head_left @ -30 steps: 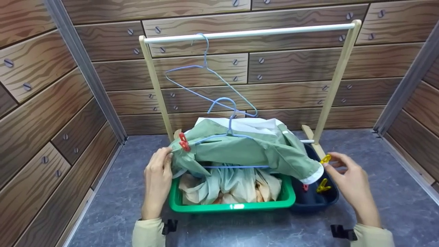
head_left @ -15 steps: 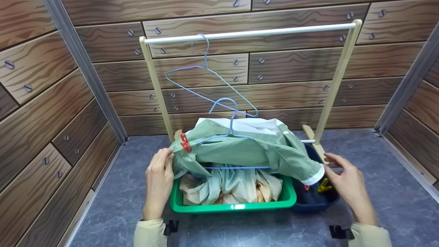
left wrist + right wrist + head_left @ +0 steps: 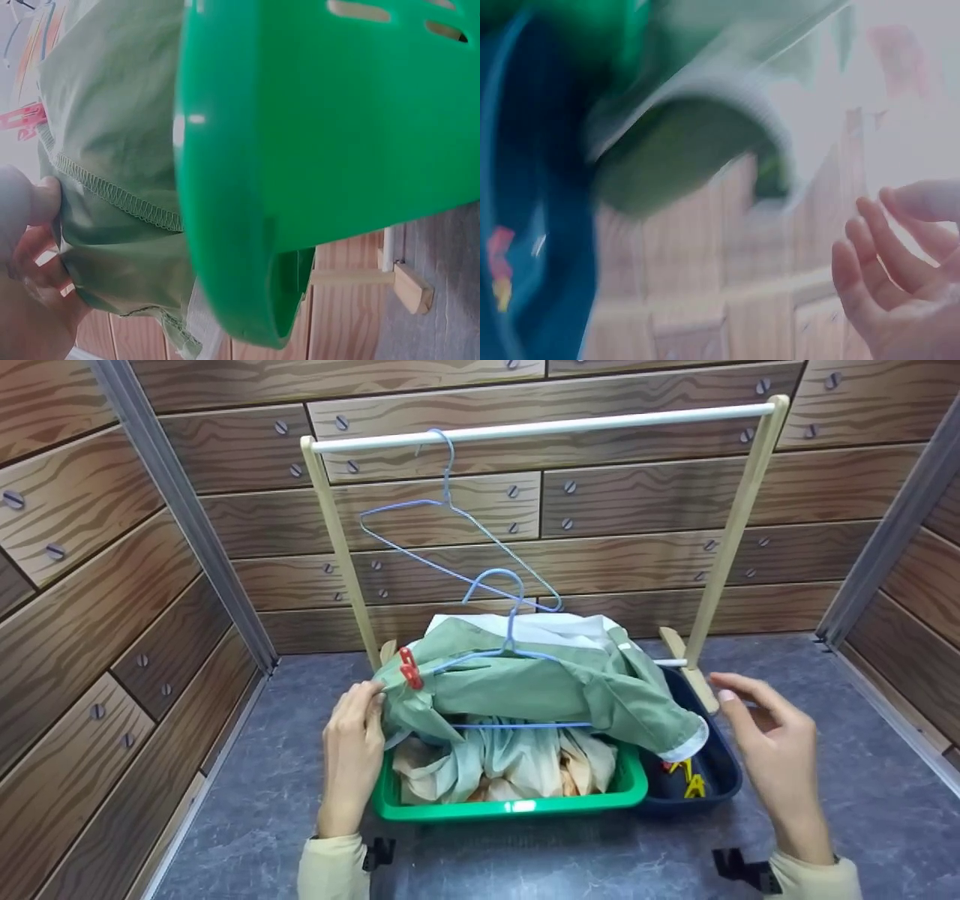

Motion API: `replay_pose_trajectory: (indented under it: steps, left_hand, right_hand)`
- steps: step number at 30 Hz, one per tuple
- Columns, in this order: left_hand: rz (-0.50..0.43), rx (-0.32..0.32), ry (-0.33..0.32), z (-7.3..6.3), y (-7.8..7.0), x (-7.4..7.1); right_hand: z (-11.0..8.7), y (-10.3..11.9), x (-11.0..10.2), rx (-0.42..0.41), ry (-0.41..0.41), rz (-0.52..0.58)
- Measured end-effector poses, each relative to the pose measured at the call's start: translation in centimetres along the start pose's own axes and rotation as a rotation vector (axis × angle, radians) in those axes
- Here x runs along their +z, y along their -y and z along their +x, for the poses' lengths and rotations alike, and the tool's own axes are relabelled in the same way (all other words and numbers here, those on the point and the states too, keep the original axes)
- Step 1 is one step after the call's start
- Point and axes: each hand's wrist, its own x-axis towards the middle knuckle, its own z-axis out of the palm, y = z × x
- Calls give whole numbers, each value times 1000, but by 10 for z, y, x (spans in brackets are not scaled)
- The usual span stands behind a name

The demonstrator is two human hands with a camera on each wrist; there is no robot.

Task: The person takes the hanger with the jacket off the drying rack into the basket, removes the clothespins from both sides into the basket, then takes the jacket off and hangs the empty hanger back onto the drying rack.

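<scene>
A green shirt (image 3: 517, 690) with white edging lies bunched over the green basket (image 3: 510, 811). A blue wire hanger (image 3: 512, 622) sits in it, hook upward, and a red clothespin (image 3: 409, 669) clips the cloth at the hanger's left shoulder. At the shirt's left end my left hand (image 3: 351, 746) pinches the fabric between thumb and fingers, as the left wrist view shows from below. My right hand (image 3: 780, 757) is just right of the white-cuffed sleeve (image 3: 660, 727), fingers loosely bent and holding nothing. Yellow clothespins (image 3: 694, 786) lie in the dark blue bin (image 3: 721, 793).
Behind the basket stands a clothes rack with a white rail (image 3: 570, 429) and wooden posts. Another blue hanger (image 3: 448, 495) hangs from it, left of centre. Pale cloth (image 3: 510, 769) fills the basket. Wood-patterned panels (image 3: 112, 645) enclose the sides and back.
The yellow clothespin earlier in my right hand's fingers is gone from them, and another yellow one shows in the bin. That hand has drawn slightly away from the sleeve; my left hand keeps its pinch.
</scene>
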Motion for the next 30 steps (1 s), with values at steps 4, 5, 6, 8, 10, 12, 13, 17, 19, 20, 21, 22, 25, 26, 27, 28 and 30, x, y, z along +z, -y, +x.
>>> replay_pose_trajectory:
  steps: [4, 5, 6, 8, 10, 12, 13, 17, 19, 20, 21, 22, 25, 26, 27, 28, 30]
  left_hand:
    - [7, -1, 4, 1, 0, 0]
    - [9, -2, 4, 1, 0, -1]
    - [11, -2, 4, 1, 0, -1]
    - [11, -7, 1, 1, 0, -1]
    - [10, -16, 7, 1, 0, 0]
    - [9, -23, 19, 0, 1, 1]
    - [10, -26, 23, 0, 1, 2]
    - [14, -25, 19, -3, 2, 3]
    - [16, -19, 10, -3, 2, 4]
    - [16, -14, 7, -3, 3, 5]
    - [15, -9, 7, -2, 3, 5]
    - [18, -6, 7, -2, 3, 5]
    - [20, 3, 6, 0, 3, 6]
    - [20, 4, 3, 0, 3, 6]
    - [21, 2, 0, 0, 3, 6]
    - [24, 2, -1, -1, 3, 6]
    - [30, -2, 3, -2, 3, 7]
  right_hand:
    - [-9, 29, 19, -19, 71, 270]
    - [-12, 35, 26, -37, 99, 305]
    - [-16, 41, 32, -64, 129, 314]
    - [-23, 52, 48, -129, 190, 320]
    - [-30, 60, 66, -193, 262, 322]
    - [-35, 67, 84, -267, 337, 287]
    - [-37, 69, 93, -301, 376, 260]
    - [-39, 81, 119, -373, 542, 108]
    - [-36, 87, 128, -379, 618, 47]
    - [-33, 91, 131, -378, 653, 15]
    - [-31, 94, 135, -390, 679, -28]
    - [-28, 97, 139, -406, 702, -68]
    - [-18, 104, 152, -477, 735, -192]
    - [-15, 106, 156, -502, 740, -232]
    - [-12, 107, 161, -524, 746, -268]
    - [-9, 109, 165, -543, 749, -300]
    - [-4, 111, 174, -578, 751, -351]
